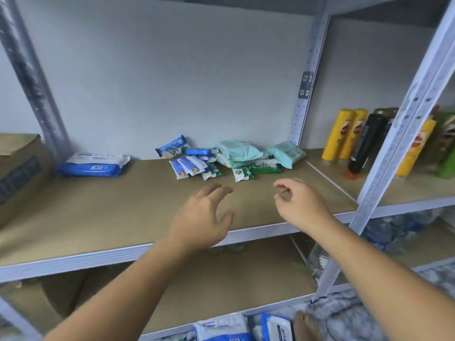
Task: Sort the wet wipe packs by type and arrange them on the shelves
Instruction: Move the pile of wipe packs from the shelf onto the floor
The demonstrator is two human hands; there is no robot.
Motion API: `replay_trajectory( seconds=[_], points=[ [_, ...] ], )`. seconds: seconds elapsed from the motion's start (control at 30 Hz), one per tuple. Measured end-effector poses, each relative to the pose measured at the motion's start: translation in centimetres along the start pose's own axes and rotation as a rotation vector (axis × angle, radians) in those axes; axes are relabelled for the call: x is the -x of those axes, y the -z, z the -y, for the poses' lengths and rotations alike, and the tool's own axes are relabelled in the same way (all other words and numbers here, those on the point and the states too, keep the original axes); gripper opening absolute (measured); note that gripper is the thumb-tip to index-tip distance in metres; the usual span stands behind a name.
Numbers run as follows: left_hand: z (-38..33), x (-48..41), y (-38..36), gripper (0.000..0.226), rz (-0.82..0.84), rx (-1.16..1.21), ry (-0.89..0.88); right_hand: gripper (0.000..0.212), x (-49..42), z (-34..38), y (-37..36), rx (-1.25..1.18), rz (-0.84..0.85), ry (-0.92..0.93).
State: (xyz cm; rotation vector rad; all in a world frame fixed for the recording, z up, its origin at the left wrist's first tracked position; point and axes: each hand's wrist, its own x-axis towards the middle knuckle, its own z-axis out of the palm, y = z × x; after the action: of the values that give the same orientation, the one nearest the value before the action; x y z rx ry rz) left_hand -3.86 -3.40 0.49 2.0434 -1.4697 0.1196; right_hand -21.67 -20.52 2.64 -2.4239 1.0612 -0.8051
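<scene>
On the brown shelf board (123, 212) a heap of wet wipe packs lies near the back wall: small blue-and-white packs (188, 166), mint-green packs (237, 152), another mint pack (285, 153) and small green-and-white packs (243, 173). One large blue-and-white pack (92, 164) lies apart at the left. My left hand (204, 217) hovers over the front of the shelf with fingers spread and empty. My right hand (298, 200) hangs beside it, fingers loosely curled, holding nothing. Both are short of the heap.
A cardboard box (17, 173) stands at the far left of the shelf. Yellow and dark bottles (349, 134) fill the neighbouring bay to the right, behind a grey upright (403, 134). More blue-and-white packs (221, 328) lie on a lower level at the bottom edge.
</scene>
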Motion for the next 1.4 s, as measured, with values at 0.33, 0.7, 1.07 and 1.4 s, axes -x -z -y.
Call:
replay_trajectory(
  seconds=[0.33, 0.7, 1.07, 1.4],
  points=[
    [-1.3, -16.6, -5.1, 0.066, -0.035, -0.125, 0.032, 0.061, -15.4, -5.9, -1.8, 0.171, 0.095, -0.148],
    [0.8, -27.1, -9.7, 0.086, 0.168, -0.311, 0.281, 0.053, -26.7, -10.7, -7.6, 0.174, 0.161, -0.278],
    [3.9, -25.1, -11.5, 0.083, -0.019, -0.095, 0.42, 0.095, -26.0, -12.3, -5.5, 0.155, 0.007, -0.533],
    [2.5, -19.5, -8.5, 0.078, -0.162, -0.057, 0.294, 0.075, -17.8, -7.3, -0.7, 0.169, -0.002, -0.385]
  ],
)
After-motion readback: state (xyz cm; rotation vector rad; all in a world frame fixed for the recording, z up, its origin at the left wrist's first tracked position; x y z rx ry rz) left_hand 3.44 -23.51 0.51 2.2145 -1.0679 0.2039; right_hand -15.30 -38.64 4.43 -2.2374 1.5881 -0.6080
